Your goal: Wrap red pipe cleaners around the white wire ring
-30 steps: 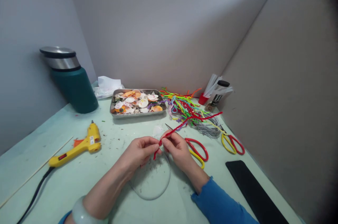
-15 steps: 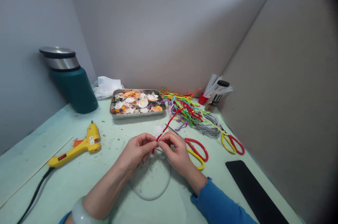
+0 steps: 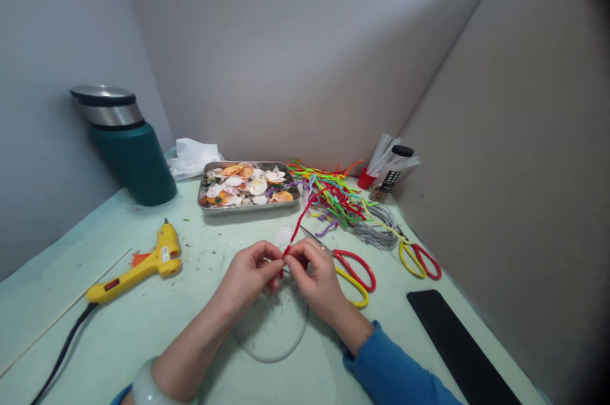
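Between my fingertips is a red pipe cleaner [image 3: 297, 226], its long end slanting up and away to the right. My left hand [image 3: 252, 271] pinches it, and my right hand [image 3: 312, 271] pinches it from the other side, the fingertips of both nearly touching. A short red end pokes out below my left fingers. Hanging beneath my hands is a thin grey wire ring [image 3: 274, 360]; its upper part, where it meets the pipe cleaner, is hidden by my fingers. Just right of my right hand lie scissors [image 3: 355, 268] with red and yellow handles.
A metal tray [image 3: 248, 208] of shells stands at the back, beside a pile of coloured pipe cleaners [image 3: 333, 195] and coiled grey wire [image 3: 379, 236]. On the left are a yellow glue gun [image 3: 157, 262] and a green bottle [image 3: 136, 163]. More scissors [image 3: 422, 260] and a black strip [image 3: 457, 335] lie right.
The long end of the red pipe cleaner has swung slightly to the left and stands a bit steeper. Both hands keep their pinch in nearly the same place.
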Available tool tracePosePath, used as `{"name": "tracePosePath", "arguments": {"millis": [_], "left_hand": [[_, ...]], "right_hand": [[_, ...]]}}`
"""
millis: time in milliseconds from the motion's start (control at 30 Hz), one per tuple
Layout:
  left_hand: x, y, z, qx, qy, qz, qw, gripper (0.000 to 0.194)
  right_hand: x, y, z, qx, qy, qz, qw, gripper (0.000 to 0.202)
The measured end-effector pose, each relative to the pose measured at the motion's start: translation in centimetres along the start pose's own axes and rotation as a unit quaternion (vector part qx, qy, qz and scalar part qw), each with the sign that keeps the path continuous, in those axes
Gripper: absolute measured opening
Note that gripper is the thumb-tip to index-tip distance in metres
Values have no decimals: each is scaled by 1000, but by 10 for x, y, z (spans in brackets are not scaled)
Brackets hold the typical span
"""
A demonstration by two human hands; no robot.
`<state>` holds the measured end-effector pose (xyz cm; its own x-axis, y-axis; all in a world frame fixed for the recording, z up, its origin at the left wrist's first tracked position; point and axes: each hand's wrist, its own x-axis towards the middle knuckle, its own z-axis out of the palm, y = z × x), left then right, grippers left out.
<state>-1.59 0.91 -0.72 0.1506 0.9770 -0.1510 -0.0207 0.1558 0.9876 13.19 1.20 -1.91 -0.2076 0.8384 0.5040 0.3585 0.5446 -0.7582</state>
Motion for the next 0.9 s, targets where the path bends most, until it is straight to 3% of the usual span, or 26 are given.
{"name": "tracePosePath", "arguments": {"millis": [300,533,700,900], "left_hand": [[0,-2,2,-19,13,-15,1000,19],[-1,3,1,-42,3,10,999,25],[0,3,2,-70,47,-15,996,26],[-3,8,1,-108,39,-42,992,25]], "right_hand": [[-2,3,1,-30,-13,-6,999,11],[-4,3,2,-53,-40,-31,997,10],[-3,4,2,-52,-34,-25,998,10],[-2,2,1,-47,-23,-15,998,10]]}}
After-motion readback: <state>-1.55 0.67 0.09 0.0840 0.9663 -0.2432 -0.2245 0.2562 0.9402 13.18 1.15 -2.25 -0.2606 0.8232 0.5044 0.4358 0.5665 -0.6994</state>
